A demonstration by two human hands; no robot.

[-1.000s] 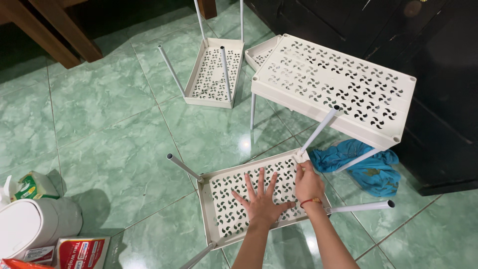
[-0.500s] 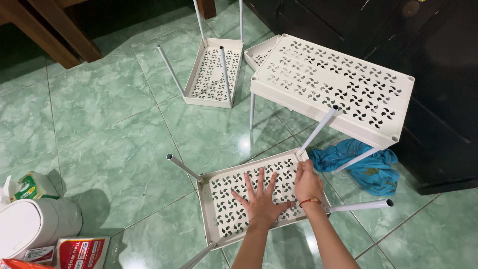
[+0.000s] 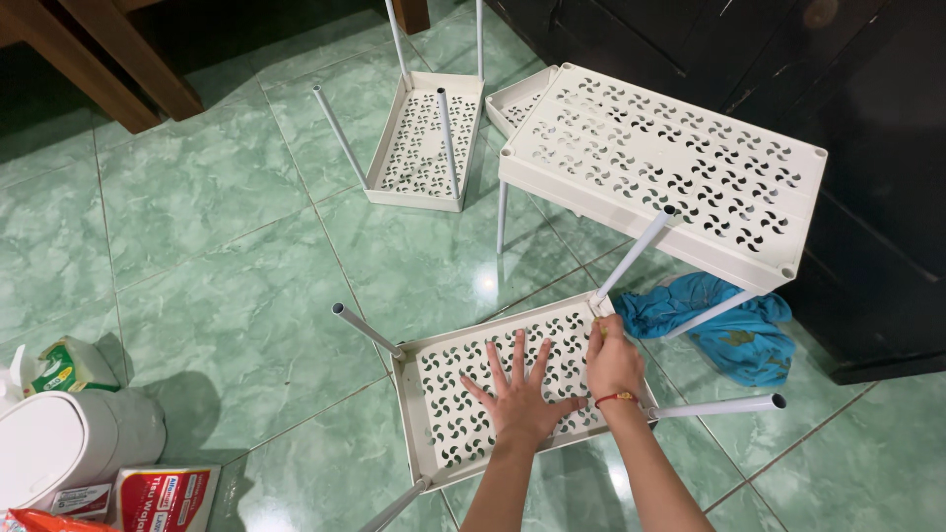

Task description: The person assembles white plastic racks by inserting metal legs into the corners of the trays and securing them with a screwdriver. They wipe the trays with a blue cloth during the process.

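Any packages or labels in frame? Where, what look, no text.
Green and white pouch: left edge, on the floor behind the white bin.
Red and white box: bottom left corner, lying flat.
Orange wrapper: bottom left corner, mostly cut off.

1. A red and white printed box (image 3: 163,496) lay flat on the green floor at the bottom left edge.
2. A green and yellow soft pack (image 3: 69,366) stood at the left edge, above a white bin.
3. An orange-red wrapper (image 3: 30,521) showed at the bottom left corner, mostly cut off.
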